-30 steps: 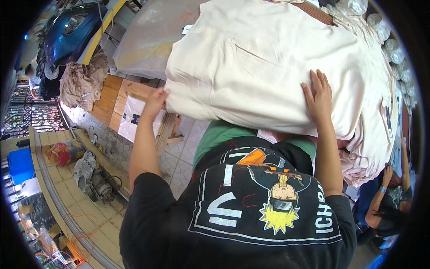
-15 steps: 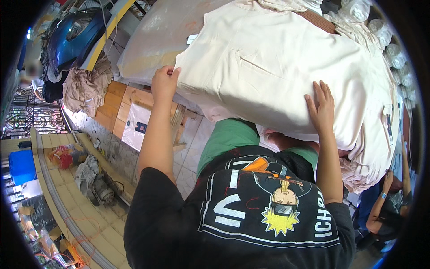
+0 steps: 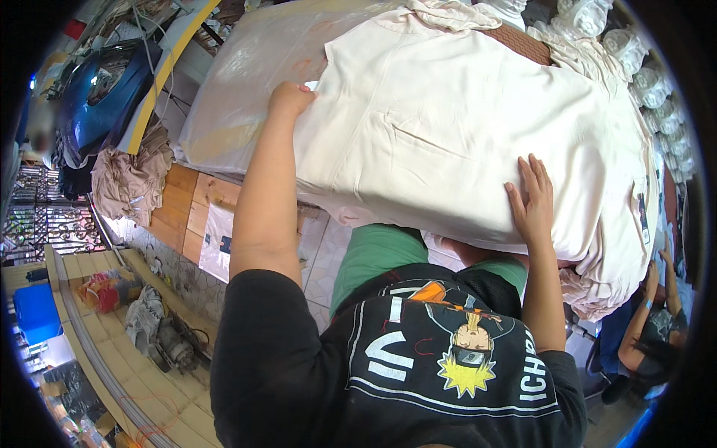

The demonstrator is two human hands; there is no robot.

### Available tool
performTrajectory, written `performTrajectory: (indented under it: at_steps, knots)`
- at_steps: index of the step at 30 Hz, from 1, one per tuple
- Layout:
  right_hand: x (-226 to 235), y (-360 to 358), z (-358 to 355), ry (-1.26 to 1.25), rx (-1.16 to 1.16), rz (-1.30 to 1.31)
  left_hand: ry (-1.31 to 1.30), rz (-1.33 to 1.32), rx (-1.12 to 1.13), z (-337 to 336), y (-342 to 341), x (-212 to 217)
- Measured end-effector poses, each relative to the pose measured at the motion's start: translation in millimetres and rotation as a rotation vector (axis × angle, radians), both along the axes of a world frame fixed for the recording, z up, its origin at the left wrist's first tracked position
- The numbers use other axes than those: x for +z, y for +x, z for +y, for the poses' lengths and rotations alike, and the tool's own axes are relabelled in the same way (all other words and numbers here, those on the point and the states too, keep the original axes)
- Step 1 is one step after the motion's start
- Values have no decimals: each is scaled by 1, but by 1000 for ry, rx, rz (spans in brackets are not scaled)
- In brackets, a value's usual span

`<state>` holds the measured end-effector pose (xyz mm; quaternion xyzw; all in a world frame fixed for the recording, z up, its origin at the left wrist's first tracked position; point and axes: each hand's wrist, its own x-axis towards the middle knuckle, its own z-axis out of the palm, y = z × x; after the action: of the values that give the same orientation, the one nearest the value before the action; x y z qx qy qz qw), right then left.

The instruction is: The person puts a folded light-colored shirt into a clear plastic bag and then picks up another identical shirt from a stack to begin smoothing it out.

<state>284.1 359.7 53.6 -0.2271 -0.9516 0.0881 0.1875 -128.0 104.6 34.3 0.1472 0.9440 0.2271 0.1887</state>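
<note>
Slid farther up and across since a second ago: left hand (image 3: 290,97), from the near left edge of the cream shirt (image 3: 463,134) to its far left corner. Stayed put meanwhile: right hand (image 3: 532,200), on the near right part of the same cloth.

Left hand curled over the shirt's edge, fingers bent around the fabric there and seemingly pinching it, though the fingertips hidden under the fold, so grip depth impossible to tell. Right hand spread flat, fingers apart, palm pressed down on the cloth, nothing clasped.

Shirt spread wide over a stack of similar cream garments (image 3: 605,284) on the table, chest pocket facing up near the middle, collar toward the far side. Beneath and to the left of it, a clear plastic sheet (image 3: 246,97) draped over the table top, just beside the left hand. Along the far right edge, a row of rolled pale bundles (image 3: 650,82).

Off to the left, well apart from the hands: a heap of tan cloth (image 3: 131,183) on a wooden bench (image 3: 190,205), and a blue vehicle body (image 3: 97,97) beyond it. At the far right rim, another person's arm (image 3: 642,313), away from the shirt.
</note>
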Motion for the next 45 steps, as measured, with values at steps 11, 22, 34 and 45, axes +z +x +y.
performTrajectory:
  at_steps: [11, 22, 34, 45]
  knots:
    - [3, -3, -4, 7, -8, -3, 41, 142, -89, 9, 1, 18]
    - [3, -2, -2, -1, -8, 12, 72, -123, -125, -2, -28, 18]
    - [3, -1, -1, 0, -22, 16, 176, -80, -295, -5, -32, 8]
    - [3, -1, -2, 7, -6, 30, 485, -371, 373, -54, -17, 25]
